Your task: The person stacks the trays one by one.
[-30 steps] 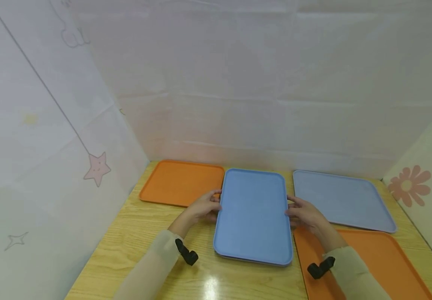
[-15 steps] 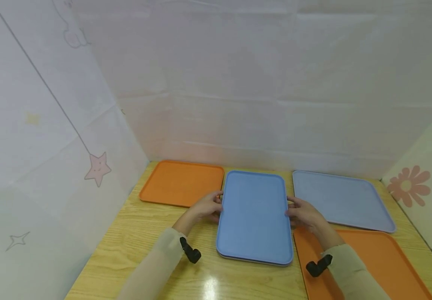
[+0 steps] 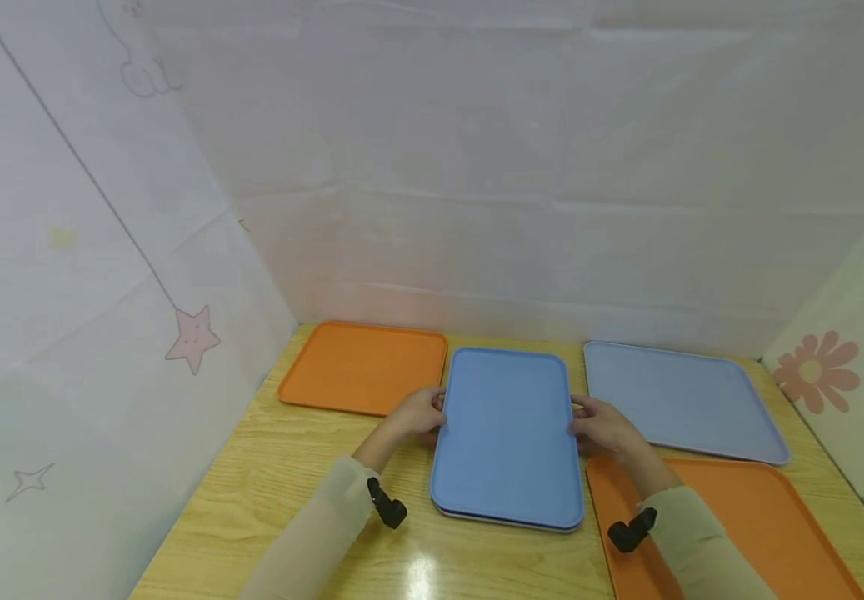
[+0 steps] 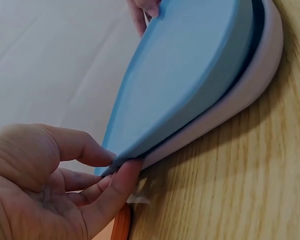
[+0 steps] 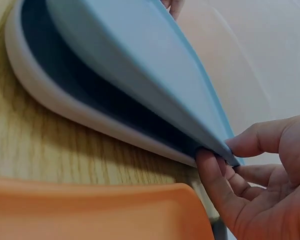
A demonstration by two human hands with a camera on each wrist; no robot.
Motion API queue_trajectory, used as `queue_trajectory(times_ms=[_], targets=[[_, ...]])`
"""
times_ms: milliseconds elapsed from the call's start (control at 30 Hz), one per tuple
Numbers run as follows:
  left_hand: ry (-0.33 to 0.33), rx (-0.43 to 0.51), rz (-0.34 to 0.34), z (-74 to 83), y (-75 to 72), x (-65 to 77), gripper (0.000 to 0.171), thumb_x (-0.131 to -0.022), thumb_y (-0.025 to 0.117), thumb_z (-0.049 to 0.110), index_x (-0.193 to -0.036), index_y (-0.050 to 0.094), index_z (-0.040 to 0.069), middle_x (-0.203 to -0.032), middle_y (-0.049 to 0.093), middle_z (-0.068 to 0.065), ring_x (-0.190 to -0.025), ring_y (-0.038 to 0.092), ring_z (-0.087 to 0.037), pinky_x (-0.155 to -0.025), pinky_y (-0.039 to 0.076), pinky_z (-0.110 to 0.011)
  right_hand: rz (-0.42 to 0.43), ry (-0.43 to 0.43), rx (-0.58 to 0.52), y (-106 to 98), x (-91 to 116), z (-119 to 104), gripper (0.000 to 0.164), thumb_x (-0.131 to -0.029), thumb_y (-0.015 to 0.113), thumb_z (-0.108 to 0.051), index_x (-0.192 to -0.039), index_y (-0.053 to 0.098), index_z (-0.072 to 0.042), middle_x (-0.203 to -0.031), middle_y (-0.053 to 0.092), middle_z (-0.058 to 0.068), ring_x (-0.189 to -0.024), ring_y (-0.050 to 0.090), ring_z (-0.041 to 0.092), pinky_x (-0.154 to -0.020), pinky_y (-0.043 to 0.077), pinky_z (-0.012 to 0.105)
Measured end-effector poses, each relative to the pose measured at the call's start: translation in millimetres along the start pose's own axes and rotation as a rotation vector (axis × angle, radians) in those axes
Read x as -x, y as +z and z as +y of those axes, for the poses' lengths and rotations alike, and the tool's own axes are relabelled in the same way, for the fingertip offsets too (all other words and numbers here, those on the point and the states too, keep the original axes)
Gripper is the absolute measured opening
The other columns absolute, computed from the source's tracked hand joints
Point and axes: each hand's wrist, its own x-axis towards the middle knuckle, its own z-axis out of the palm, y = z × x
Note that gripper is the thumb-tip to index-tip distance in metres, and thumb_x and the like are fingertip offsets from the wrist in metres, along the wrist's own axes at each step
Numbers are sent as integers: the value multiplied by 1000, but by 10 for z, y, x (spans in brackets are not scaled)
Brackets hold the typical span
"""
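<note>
A blue rectangular tray (image 3: 508,437) lies lengthwise in the middle of the table in the head view. My left hand (image 3: 418,412) pinches its left long edge, thumb and fingers at the rim. On the opposite long edge, my right hand (image 3: 606,427) pinches the rim in the same way. Directly beneath sits a pale tray (image 4: 262,75), mostly covered. Both wrist views show a dark gap between the two, wider in the right wrist view, where the pale tray's rim (image 5: 45,95) curves out past the blue one.
An orange tray (image 3: 367,367) lies at the back left of the wooden table (image 3: 267,467). A pale lavender tray (image 3: 682,400) is at the back right. Another orange tray (image 3: 746,517) lies in front of it, partly under the right forearm. Printed cloth walls (image 3: 461,208) border the table.
The blue tray's far end has come slightly lower and nearer in the head view, and its near left corner has shifted a little right. Both hands keep their hold on it.
</note>
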Motion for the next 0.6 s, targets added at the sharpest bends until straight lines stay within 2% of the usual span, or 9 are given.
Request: queue_trajectory(times_ms=[167,300,433,600], targets=[[-21,-45,-10,22,34,11,62,-86,59,-8,-147,45,-8,-95,56,-12,-78,57,-20,-59,53,-31,31,7,135,-14,-19,-19,70,-90,62,0,-152,31,10,-128,57,32,-101,66,32,-87,57,45],[-38,-55,-14,33,53,28,59,-88,60,-7,-146,46,-9,-97,56,-12,-79,60,-20,-63,59,-35,47,9,235,-14,-17,-40,68,-89,63,-1,-150,35,12,-117,59,26,-97,63,30,-82,56,42],[-48,-56,-18,45,57,64,59,-89,60,-5,-146,46,-8,-97,57,-12,-81,60,-21,-63,59,-35,41,16,241,4,-5,-42,66,-90,63,0,-149,36,12,-108,57,21,-88,63,26,-74,57,38],[-42,-103,-24,43,64,119,57,-90,64,-1,-144,49,-8,-99,61,-13,-83,63,-22,-64,58,-33,39,24,228,15,-6,-21,66,-91,62,0,-149,34,12,-108,56,21,-83,65,24,-71,58,37]])
